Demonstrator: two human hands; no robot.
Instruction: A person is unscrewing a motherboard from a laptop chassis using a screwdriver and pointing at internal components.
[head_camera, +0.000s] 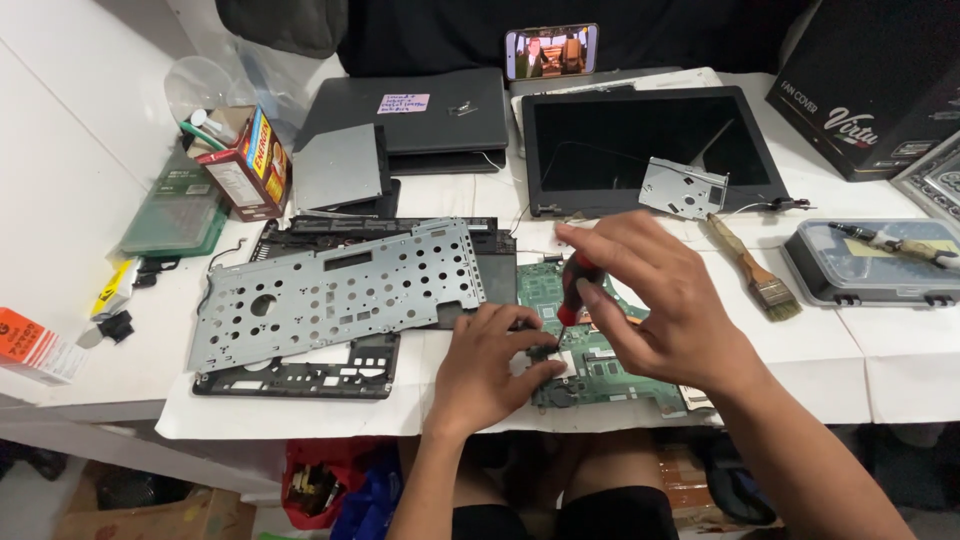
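Both hands work over a green laptop motherboard (600, 350) that lies at the near edge of the white table (900, 360). The right hand (660, 300) is closed around a red-handled screwdriver (573, 290), held nearly upright with the tip down on the board. The left hand (490, 365) rests on the board just beside the tip, its fingers curled and pressing on a small part; I cannot tell if it grips anything. To the left lies a perforated metal plate (330, 295) on a black laptop base (300, 378). To the right a paintbrush (755, 270) lies near a grey plastic box (870, 265). Further away are a laptop screen panel (640, 145) with a small metal bracket (683, 187) on it, a closed dark laptop (420, 115), and a phone (552, 50) standing at the back.
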